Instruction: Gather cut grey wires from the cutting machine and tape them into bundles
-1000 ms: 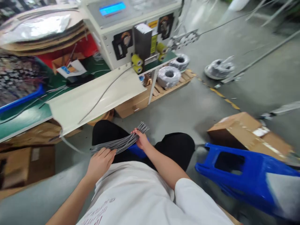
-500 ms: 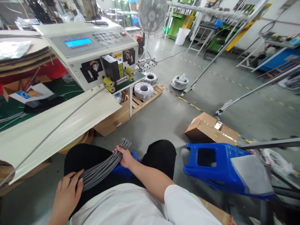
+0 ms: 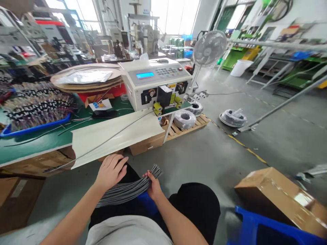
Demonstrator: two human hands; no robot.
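Observation:
A bundle of grey cables [image 3: 125, 192] lies across my lap. My right hand [image 3: 153, 185] is wrapped round the bundle close to its right end, where the cut tips fan out. My left hand [image 3: 111, 172] is raised just above the bundle's left part, palm down, its fingers apart and holding nothing. Beyond my hands, one long grey cable [image 3: 112, 136] runs from the yellow rollers [image 3: 157, 108] of a white machine [image 3: 155, 76] down over a cream sheet [image 3: 117, 134].
A blue tray [image 3: 38, 126] of wire pieces stands on the green bench [image 3: 60, 139] at left. Wire coils [image 3: 184, 119] rest on a pallet [image 3: 176, 132]. A cardboard box [image 3: 278, 194] and a blue stool [image 3: 270, 226] are at lower right; a fan [image 3: 209, 48] stands behind.
The view has swung left, showing more of the bench. My left hand has come off the bundle's left part and moved up and forward. My right hand keeps its hold.

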